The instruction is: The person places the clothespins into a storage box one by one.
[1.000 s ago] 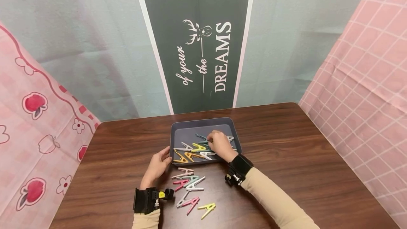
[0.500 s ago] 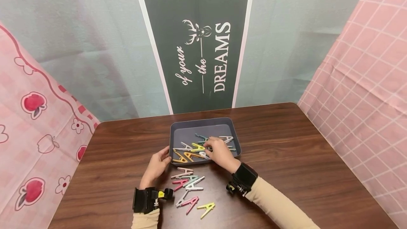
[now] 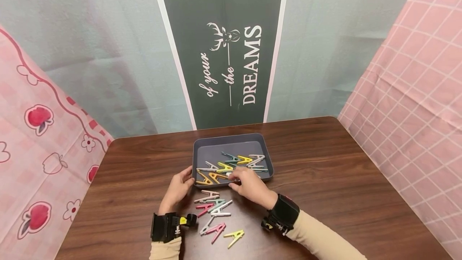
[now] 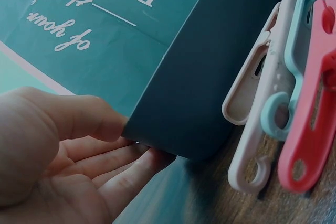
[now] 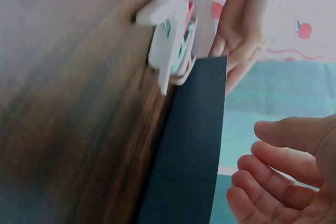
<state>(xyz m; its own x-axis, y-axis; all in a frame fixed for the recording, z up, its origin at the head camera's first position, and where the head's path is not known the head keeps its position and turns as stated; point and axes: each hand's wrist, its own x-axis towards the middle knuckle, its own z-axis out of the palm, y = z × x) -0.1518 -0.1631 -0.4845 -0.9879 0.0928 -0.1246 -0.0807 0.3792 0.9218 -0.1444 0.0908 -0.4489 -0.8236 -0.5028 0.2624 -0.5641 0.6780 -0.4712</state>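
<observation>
A dark grey tray [image 3: 231, 143] holds several plastic clothespins, among them a yellow clothespin [image 3: 224, 167] and an orange clothespin [image 3: 217, 177]. My left hand [image 3: 179, 187] grips the tray's near left corner. In the left wrist view, its thumb and fingers meet the corner from outside. My right hand [image 3: 251, 185] hovers over the near rim with fingers loosely bent, and hides part of a white clothespin in the tray. The right wrist view shows a gap between thumb and fingers, with nothing held.
On the wooden table [image 3: 325, 179], in front of the tray, lie a pale pink clothespin [image 3: 207, 196], a red clothespin [image 3: 204, 209], a white clothespin [image 3: 220, 210], a yellow-green clothespin [image 3: 235, 236] and others. A printed curtain [image 3: 231, 115] hangs behind the table.
My right hand has drawn back from the tray's right middle to its near rim, uncovering a yellow clothespin and grey ones there. The left hand and the tray stay put.
</observation>
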